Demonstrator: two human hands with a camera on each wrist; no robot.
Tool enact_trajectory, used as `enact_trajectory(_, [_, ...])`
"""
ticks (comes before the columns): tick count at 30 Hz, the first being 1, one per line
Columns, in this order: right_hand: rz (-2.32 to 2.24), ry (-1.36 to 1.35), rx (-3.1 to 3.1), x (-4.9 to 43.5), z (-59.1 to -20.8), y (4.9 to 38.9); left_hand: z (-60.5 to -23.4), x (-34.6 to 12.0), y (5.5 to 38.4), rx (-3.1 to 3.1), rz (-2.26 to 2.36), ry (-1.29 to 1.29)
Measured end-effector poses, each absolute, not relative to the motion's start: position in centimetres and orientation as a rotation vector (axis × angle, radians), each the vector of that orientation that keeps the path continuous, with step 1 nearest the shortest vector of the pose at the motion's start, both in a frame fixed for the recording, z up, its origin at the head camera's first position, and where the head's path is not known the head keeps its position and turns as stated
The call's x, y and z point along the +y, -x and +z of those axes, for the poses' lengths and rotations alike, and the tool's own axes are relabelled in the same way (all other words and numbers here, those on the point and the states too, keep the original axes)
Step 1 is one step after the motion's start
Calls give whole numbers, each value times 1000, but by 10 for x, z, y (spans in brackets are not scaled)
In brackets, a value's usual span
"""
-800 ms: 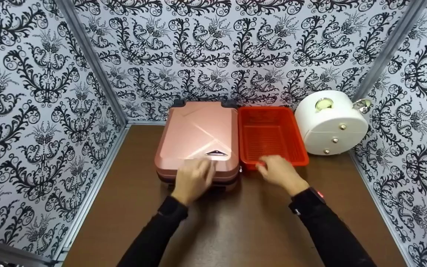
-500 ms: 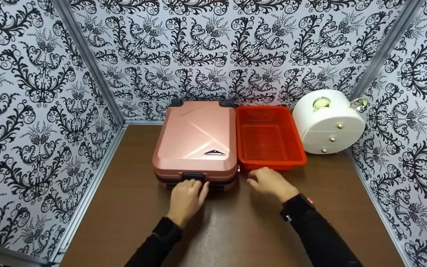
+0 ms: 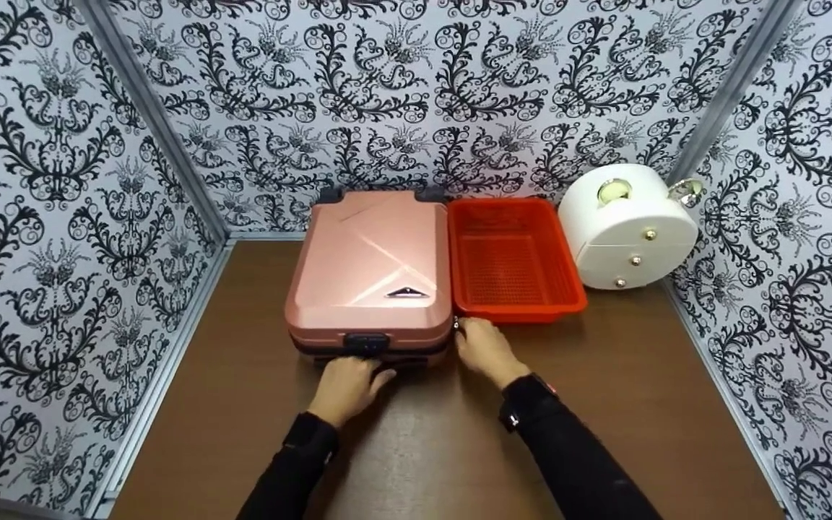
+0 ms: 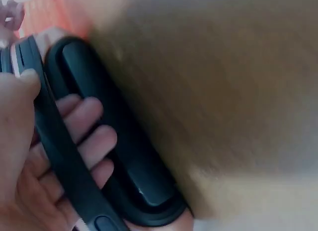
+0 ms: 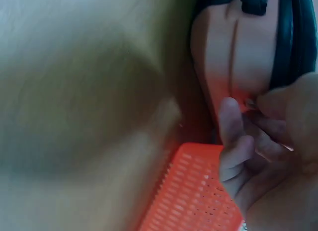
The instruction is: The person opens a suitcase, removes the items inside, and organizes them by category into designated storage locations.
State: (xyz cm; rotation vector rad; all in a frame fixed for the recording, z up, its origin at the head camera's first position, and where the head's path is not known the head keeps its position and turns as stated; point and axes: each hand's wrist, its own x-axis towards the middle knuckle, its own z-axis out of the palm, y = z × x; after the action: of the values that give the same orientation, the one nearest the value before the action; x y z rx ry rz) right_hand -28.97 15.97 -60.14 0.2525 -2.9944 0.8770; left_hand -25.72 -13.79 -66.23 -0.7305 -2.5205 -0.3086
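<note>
A pink hard-shell suitcase (image 3: 376, 260) with black trim lies flat on the table, lid down. At its front edge is my left hand (image 3: 347, 386), below the black lock (image 3: 366, 342). In the left wrist view its fingers (image 4: 92, 146) curl round a black carry handle (image 4: 64, 146), with the thumb on top. A black oval fitting (image 4: 117, 126) runs alongside. My right hand (image 3: 487, 350) is at the suitcase's front right corner, thumb and index finger pinching a small metal zipper pull (image 5: 250, 104); its other fingers are loosely bent.
Against the suitcase's right side stands a red-orange plastic basket (image 3: 578, 297) with slotted walls. Right of it is a white rounded drawer box (image 3: 629, 235) with gold knobs and a raised mirror. Patterned walls (image 3: 394, 87) enclose the brown table (image 3: 430, 462).
My left hand has dropped from above the lid to the handle at the suitcase's front. My right hand has moved left from the basket's front edge to the zipper pull and pinched it.
</note>
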Motion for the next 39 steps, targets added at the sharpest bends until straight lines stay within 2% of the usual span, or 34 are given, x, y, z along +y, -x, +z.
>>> enact_trajectory(5, [936, -199, -2945, 157, -609, 289, -665, -138, 258, -2587, -252, 772])
enact_trajectory(11, [883, -153, -2912, 159, -610, 286, -670, -129, 255, -2553, -229, 698])
enact_trajectory(20, [897, -137, -2873, 168, -608, 286, -668, -104, 230, -2629, -287, 579])
enact_trajectory(30, [797, -387, -2815, 178, -607, 275, -666, -90, 211, -2644, -273, 497])
enact_trajectory(39, [700, -657, -2720, 174, -613, 243, -670, -90, 200, -2618, -254, 444])
